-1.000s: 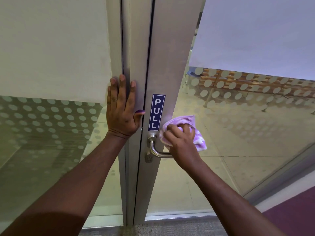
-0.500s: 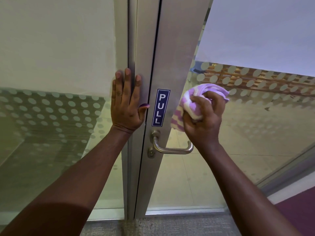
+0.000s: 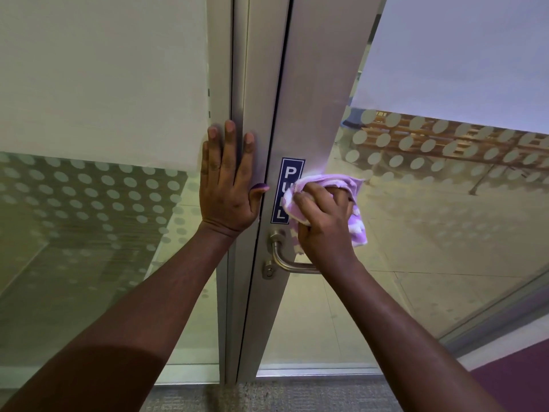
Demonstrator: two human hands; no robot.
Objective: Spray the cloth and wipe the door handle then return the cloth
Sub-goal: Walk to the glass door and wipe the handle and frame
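A purple and white cloth (image 3: 358,230) is bunched in my right hand (image 3: 322,224), which presses it against the metal door frame just above the silver lever door handle (image 3: 282,260). The cloth covers part of the blue PULL sign (image 3: 285,179). The handle's outer end is hidden behind my right wrist. My left hand (image 3: 227,185) lies flat with fingers spread on the frame to the left of the sign, holding nothing.
The glass door (image 3: 445,233) on the right and the glass panel (image 3: 89,233) on the left carry frosted dots and white film higher up. Grey carpet (image 3: 267,396) lies at the bottom, and a purple floor patch (image 3: 517,382) shows at the lower right.
My right hand with the cloth lifted off the handle, rose to the right of the sign, then came back down left onto the frame over the sign. The left hand stayed put.
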